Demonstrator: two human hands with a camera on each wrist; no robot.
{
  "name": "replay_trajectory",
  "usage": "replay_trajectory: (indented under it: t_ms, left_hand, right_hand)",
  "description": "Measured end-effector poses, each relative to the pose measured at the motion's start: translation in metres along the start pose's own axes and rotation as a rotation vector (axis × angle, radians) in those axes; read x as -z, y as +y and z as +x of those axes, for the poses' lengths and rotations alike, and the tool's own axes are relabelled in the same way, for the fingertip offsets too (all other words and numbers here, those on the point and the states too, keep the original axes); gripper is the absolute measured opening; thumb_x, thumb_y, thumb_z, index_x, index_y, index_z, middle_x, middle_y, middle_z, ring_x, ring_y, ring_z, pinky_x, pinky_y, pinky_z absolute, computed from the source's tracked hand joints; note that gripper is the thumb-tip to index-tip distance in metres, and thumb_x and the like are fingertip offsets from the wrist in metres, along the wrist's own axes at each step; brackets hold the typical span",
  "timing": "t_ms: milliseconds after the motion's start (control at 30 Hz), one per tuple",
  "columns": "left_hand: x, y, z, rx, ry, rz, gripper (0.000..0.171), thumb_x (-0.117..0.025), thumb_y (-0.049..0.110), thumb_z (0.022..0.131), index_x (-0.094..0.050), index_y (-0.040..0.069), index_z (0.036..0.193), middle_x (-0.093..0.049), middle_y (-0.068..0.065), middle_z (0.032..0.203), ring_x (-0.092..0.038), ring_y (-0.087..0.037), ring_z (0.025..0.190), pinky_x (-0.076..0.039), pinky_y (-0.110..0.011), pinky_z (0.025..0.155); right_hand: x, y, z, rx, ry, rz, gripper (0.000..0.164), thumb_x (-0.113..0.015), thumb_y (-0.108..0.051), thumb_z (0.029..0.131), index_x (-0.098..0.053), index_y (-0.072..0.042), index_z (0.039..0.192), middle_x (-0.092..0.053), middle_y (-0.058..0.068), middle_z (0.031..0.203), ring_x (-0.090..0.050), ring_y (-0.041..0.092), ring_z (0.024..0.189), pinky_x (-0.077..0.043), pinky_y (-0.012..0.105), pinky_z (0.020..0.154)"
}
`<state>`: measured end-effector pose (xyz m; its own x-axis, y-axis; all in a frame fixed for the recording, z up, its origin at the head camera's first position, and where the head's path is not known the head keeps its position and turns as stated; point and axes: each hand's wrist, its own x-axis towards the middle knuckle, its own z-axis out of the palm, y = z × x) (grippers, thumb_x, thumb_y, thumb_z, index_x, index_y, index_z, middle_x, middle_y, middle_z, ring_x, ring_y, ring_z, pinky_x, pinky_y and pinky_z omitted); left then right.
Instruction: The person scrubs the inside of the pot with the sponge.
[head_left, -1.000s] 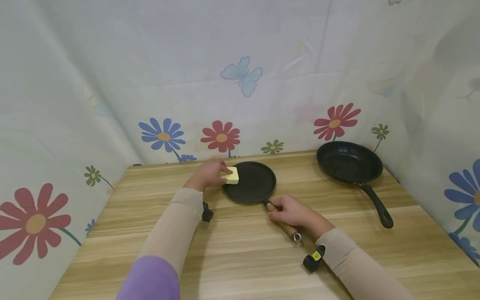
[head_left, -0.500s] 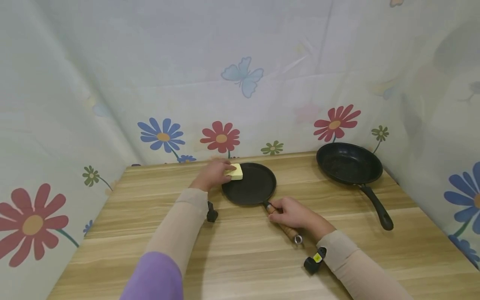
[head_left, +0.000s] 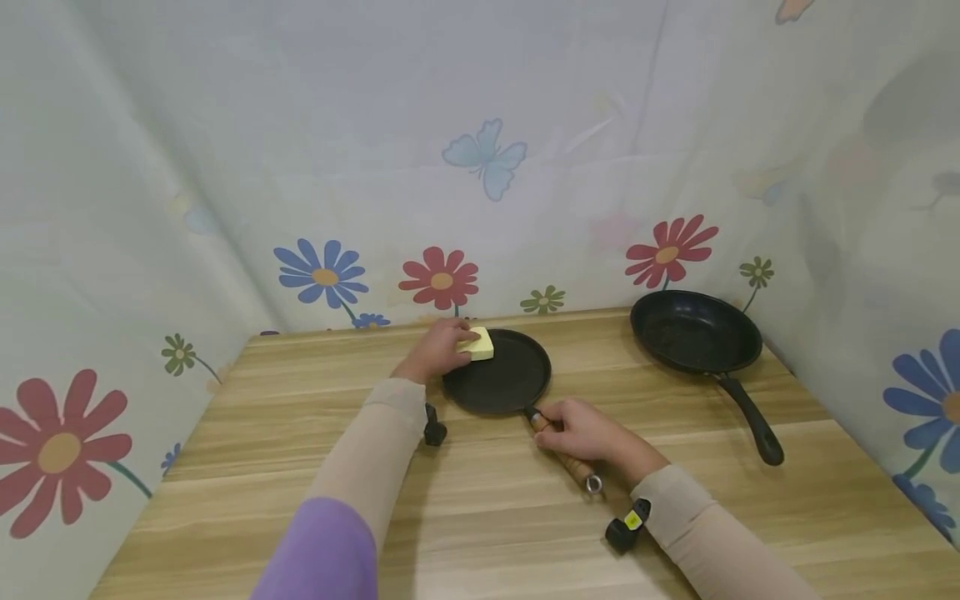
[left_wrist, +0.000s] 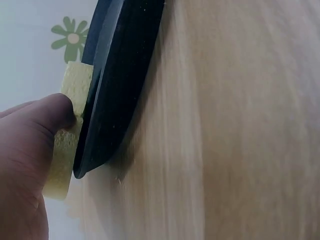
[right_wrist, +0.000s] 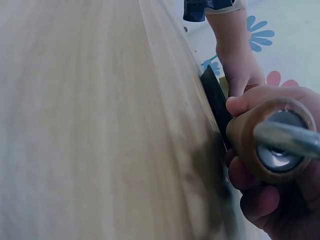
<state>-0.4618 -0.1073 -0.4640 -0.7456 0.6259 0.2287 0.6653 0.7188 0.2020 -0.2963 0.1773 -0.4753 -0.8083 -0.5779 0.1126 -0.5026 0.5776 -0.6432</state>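
Observation:
A flat black griddle pan lies on the wooden table near the back. My left hand holds a yellow sponge against the pan's far left rim; in the left wrist view my thumb presses the sponge onto the pan's edge. My right hand grips the pan's wooden handle, whose metal ring end fills the right wrist view next to my curled fingers.
A second, deeper black frying pan with a long black handle sits at the back right. Flowered cloth walls close the table on three sides. Bare wood lies in front of my arms.
My left hand has slid the sponge a little farther along the pan's far left rim, away from me. The right hand keeps its grip on the handle.

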Motion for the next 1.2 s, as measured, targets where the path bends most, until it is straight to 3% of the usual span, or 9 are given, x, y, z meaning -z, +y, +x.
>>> replay_trajectory:
  t_ms: [200, 567, 833, 1033, 1200]
  left_hand:
    - [-0.008, 0.004, 0.005, -0.049, 0.019, 0.048, 0.039, -0.072, 0.011, 0.086, -0.072, 0.005, 0.124, -0.063, -0.021, 0.125, -0.056, -0.037, 0.118, -0.041, -0.047, 0.107]
    - [-0.027, 0.028, 0.006, -0.066, 0.003, 0.023, 0.040, -0.073, 0.012, 0.085, -0.072, 0.007, 0.125, -0.064, -0.017, 0.123, -0.057, -0.034, 0.115, -0.043, -0.045, 0.104]
    - [-0.025, 0.056, 0.011, 0.000, -0.086, -0.147, 0.044, -0.068, 0.008, 0.089, -0.067, 0.005, 0.132, -0.060, -0.017, 0.133, -0.056, -0.031, 0.122, -0.045, -0.042, 0.104]
    - [-0.020, 0.071, 0.018, -0.022, -0.168, -0.157, 0.045, -0.068, 0.011, 0.089, -0.066, 0.009, 0.134, -0.057, -0.013, 0.136, -0.052, -0.029, 0.125, -0.043, -0.040, 0.106]
    - [-0.018, 0.077, 0.020, -0.041, -0.199, -0.137, 0.045, -0.068, 0.014, 0.090, -0.067, 0.012, 0.134, -0.056, -0.009, 0.138, -0.051, -0.027, 0.127, -0.042, -0.038, 0.107]
  right_hand:
    - [-0.003, 0.000, 0.001, -0.013, 0.000, -0.025, 0.014, -0.070, -0.021, 0.090, -0.062, -0.019, 0.078, -0.055, -0.011, 0.068, -0.051, 0.005, 0.061, -0.045, 0.025, 0.056]
    - [-0.019, -0.003, -0.002, -0.040, -0.023, 0.013, 0.011, -0.069, -0.021, 0.091, -0.065, -0.018, 0.081, -0.057, -0.011, 0.069, -0.053, 0.005, 0.061, -0.046, 0.026, 0.057]
    - [-0.019, -0.005, 0.000, -0.075, 0.008, 0.026, 0.010, -0.069, -0.022, 0.091, -0.068, -0.018, 0.082, -0.058, -0.010, 0.067, -0.054, 0.006, 0.059, -0.047, 0.026, 0.056]
    - [-0.015, -0.006, 0.002, -0.077, 0.030, 0.035, 0.011, -0.069, -0.021, 0.090, -0.067, -0.016, 0.081, -0.057, -0.010, 0.066, -0.053, 0.005, 0.057, -0.045, 0.025, 0.054]
    - [-0.011, -0.007, 0.002, -0.095, 0.046, 0.043, 0.010, -0.068, -0.020, 0.091, -0.067, -0.015, 0.082, -0.056, -0.010, 0.064, -0.052, 0.006, 0.057, -0.044, 0.025, 0.054]
